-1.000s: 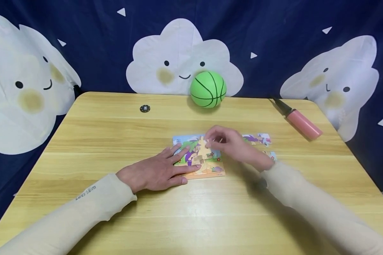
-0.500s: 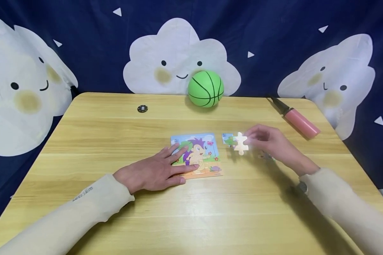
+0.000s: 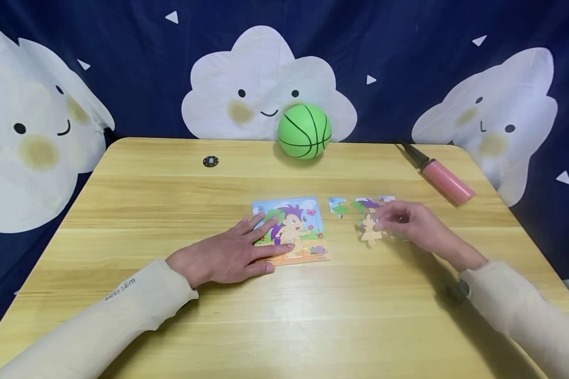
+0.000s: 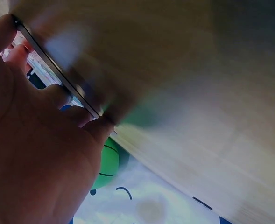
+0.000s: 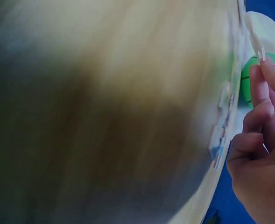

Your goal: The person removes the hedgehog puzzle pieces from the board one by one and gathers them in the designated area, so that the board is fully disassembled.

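Observation:
A jigsaw board (image 3: pixel 306 243) with a purple-haired hedgehog picture lies mid-table. My left hand (image 3: pixel 223 256) rests on its left side with fingers spread. From the left wrist view, the fingers lie along the board's edge (image 4: pixel 58 73). To the right of the board, my right hand (image 3: pixel 416 227) pinches a puzzle piece (image 3: pixel 371 232) between thumb and fingertips. The right wrist view shows this puzzle piece (image 5: pixel 256 39) edge-on, held above the table. Several loose puzzle pieces (image 3: pixel 336 206) lie behind and beside the right hand, which partly covers some of them.
A green ball (image 3: pixel 305 131) with black lines sits at the table's back edge. A black round chip (image 3: pixel 211 161) lies at the back left. The pink pump (image 3: pixel 448 181) with a black nozzle lies at the back right. A cloud-patterned curtain (image 3: pixel 137 68) hangs behind.
The right hand has moved right from above the board to the loose pieces, carrying a puzzle piece, then lowered slightly toward me. My left hand has stayed on the board.

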Demonstrator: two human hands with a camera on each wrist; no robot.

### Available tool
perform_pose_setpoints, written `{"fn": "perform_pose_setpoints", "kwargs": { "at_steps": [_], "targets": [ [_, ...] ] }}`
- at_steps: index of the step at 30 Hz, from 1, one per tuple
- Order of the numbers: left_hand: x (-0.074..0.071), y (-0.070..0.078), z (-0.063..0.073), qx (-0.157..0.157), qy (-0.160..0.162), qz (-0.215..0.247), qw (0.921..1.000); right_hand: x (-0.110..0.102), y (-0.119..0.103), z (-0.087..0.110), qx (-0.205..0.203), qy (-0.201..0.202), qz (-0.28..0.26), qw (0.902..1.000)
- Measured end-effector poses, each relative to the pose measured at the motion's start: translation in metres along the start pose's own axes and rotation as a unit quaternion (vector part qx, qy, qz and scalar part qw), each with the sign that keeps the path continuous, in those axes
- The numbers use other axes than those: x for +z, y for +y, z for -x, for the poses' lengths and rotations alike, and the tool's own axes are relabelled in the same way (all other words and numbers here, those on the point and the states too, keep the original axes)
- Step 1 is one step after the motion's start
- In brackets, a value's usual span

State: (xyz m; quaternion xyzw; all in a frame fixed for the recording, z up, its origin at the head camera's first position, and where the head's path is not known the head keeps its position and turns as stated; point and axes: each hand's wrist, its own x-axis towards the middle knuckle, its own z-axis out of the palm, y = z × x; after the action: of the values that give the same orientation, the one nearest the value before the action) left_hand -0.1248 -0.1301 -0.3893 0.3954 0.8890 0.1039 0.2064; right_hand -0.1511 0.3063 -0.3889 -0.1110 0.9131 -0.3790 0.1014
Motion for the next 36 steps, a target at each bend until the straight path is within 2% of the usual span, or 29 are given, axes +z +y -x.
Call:
{"fn": "perform_pose_setpoints", "kwargs": {
  "at_steps": [11, 16, 26, 36],
  "targets": [
    [0.0002, -0.0002, -0.0004, 0.0, -0.002, -0.008, 1.0, 0.0009, 0.0079, 0.0006, -0.034, 0.018, 0.065, 0.9971],
    [0.0, -0.0002, 0.0001, 0.0, -0.002, -0.008, 1.0, 0.0002, 0.0089, -0.0007, -0.038, 0.018, 0.081, 0.9958],
    [-0.0007, -0.0002, 0.0007, 0.004, 0.001, -0.009, 1.0, -0.0015, 0.0085, -0.0037, -0.077, 0.028, 0.12, 0.9894],
    [-0.0007, -0.0001, 0.0006, 0.002, 0.001, -0.005, 1.0, 0.0002, 0.007, -0.004, -0.07, 0.029, 0.125, 0.9892]
  ]
}}
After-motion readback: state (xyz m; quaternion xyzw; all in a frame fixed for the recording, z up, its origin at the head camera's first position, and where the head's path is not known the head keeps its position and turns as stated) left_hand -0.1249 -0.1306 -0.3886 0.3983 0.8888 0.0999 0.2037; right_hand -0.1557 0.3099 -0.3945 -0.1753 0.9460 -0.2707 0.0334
